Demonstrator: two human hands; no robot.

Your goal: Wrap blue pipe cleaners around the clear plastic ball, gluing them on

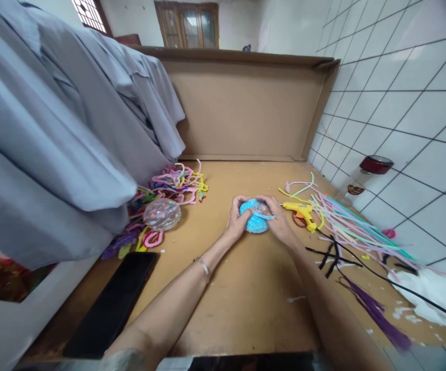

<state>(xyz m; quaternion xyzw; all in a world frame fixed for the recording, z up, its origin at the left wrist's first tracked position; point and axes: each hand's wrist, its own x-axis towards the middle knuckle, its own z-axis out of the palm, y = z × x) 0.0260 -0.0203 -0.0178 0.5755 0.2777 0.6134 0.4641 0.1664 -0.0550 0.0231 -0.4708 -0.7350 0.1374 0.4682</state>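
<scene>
A round ball [256,225] wrapped in light blue fuzzy pipe cleaner sits between my two hands above the table. A clear patch shows near its top. My left hand [238,216] curves round its left side, thumb on the front. On the other side, my right hand [276,214] closes on the ball, near a loose blue pipe cleaner end [268,217] that sticks out to the right. Just right of this hand lies a yellow glue gun [299,210], its black cord running to the lower right.
At left, a clear faceted ball [163,214] stands by a heap of coloured pipe cleaners [176,178], with a black phone [115,304] nearer. Straight pipe cleaners [339,219], black pieces [329,257] and a purple tassel [377,312] lie right, beside a red-lidded jar [358,180]. Grey cloth [91,118] hangs left.
</scene>
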